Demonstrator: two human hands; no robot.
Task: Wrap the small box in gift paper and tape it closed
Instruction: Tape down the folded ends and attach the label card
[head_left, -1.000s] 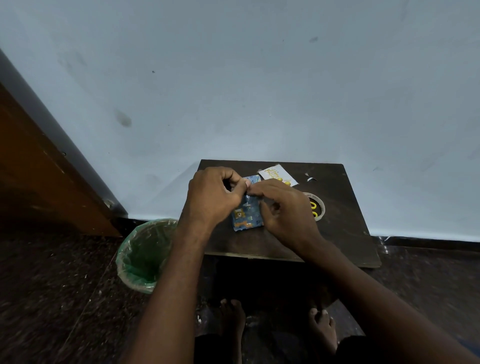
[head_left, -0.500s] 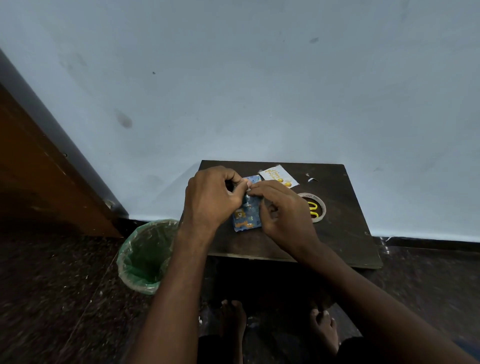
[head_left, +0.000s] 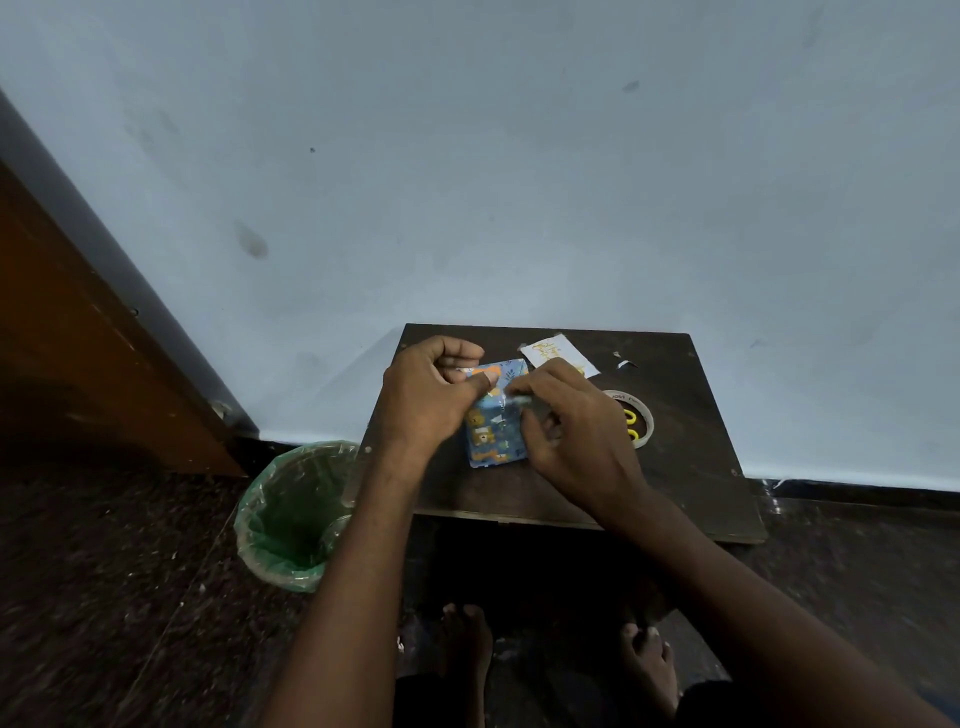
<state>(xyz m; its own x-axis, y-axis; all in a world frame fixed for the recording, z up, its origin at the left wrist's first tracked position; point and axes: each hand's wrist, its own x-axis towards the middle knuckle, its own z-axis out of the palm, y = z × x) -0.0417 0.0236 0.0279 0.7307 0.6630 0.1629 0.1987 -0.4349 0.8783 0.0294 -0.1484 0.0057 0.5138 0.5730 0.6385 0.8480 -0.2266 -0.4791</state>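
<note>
On dark table (head_left: 691, 483), both curled hands pinch wrapped box (head_left: 491, 428).

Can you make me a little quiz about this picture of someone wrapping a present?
1. True or false: the tape roll lies on the table to the right of the wrapped box.
2. What stands on the floor left of the table?
A. a green-lined bin
B. a chair
C. a bucket of water
3. Fill in: both the left hand and the right hand are on the ____.

Key
1. True
2. A, the bin
3. Box; the left thumb presses its top and the right fingers pinch at its upper edge.
</note>
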